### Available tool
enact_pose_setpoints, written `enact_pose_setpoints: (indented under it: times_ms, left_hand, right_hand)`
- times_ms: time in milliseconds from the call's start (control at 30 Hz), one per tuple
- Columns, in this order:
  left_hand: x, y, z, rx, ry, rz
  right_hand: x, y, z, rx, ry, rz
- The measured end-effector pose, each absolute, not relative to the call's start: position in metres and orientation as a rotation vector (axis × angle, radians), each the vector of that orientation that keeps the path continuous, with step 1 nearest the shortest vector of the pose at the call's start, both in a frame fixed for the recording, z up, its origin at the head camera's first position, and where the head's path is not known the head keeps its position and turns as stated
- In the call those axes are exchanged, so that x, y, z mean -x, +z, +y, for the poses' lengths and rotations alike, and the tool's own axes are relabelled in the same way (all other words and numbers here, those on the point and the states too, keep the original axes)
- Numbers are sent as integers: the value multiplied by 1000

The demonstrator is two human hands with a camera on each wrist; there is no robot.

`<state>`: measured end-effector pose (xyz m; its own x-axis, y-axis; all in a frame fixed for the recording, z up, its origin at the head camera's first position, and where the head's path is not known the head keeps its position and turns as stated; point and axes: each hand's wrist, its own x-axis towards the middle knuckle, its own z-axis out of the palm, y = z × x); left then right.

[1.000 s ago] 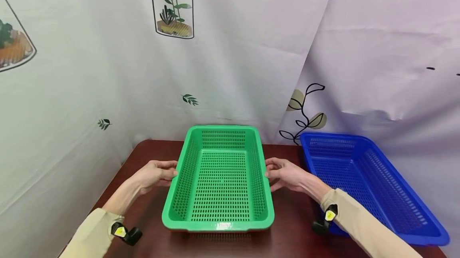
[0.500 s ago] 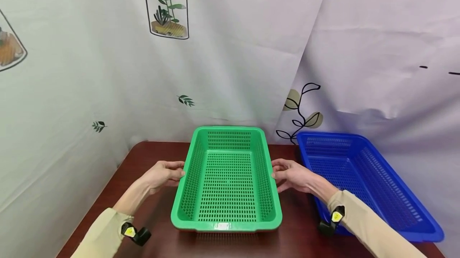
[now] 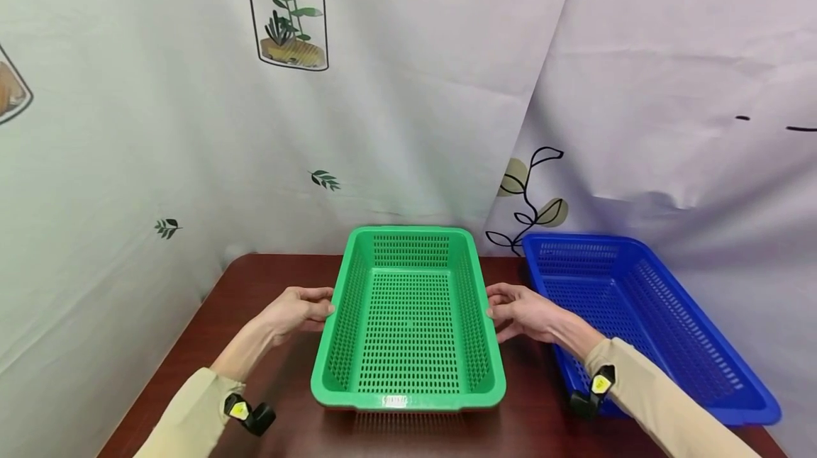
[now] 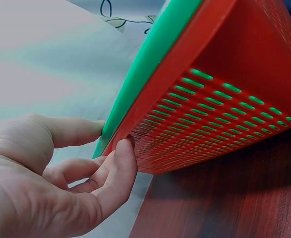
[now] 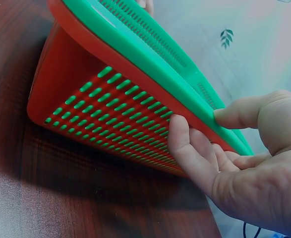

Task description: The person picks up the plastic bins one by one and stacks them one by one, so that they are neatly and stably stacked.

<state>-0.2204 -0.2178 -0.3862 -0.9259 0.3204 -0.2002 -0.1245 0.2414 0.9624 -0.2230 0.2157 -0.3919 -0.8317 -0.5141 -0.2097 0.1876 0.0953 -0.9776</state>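
Note:
A green plastic basket (image 3: 408, 330), its walls and floor full of slots, sits nested inside a red basket (image 5: 115, 104) of like shape. Nothing lies in the green one. My left hand (image 3: 298, 313) grips the left long side, thumb on the green rim (image 4: 135, 84) and fingers curled under the red rim (image 4: 185, 54). On the opposite side my right hand (image 3: 523, 313) holds both rims the same way. From the head view the red basket is almost wholly hidden under the green one. Whether the pair touches the table is hard to tell.
A larger blue basket (image 3: 613, 295) stands on the right of the dark reddish-brown table (image 3: 274, 437), close beside my right forearm. Behind the table hangs a pale cloth (image 3: 408, 110) printed with plants. Black wrist devices (image 3: 252, 415) are strapped over both sleeves.
Both hands have shifted the nested baskets a little to the right, nearer the blue basket. The head view has turned slightly. The grip looks the same.

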Motion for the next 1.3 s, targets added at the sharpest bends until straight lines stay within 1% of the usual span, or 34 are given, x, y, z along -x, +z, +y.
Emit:
enact_pose_setpoints:
  times_ms: [533, 633, 733, 833, 933, 1133, 1300]
  left_hand:
    - [222, -393, -220, -168, 1746, 2145]
    - [220, -389, -217, -163, 1678, 2279]
    - [215, -381, -209, -167, 1511, 2570]
    - [209, -370, -194, -191, 1370, 2835]
    - [205, -361, -173, -227, 1425, 2913]
    - [198, -349, -113, -236, 1788, 2638]
    - [192, -346, -64, -267, 1967, 2362]
  right_hand:
    - [224, -393, 217, 295, -1766, 1932]
    - [223, -390, 217, 293, -1737, 2004]
    - [221, -383, 220, 300, -1691, 2103]
    - [219, -375, 226, 330, -1662, 2207]
    - [217, -366, 236, 369, -1651, 2292]
    - [212, -352, 264, 424, -1612, 2475]
    - [207, -347, 286, 463, -1551, 2626]
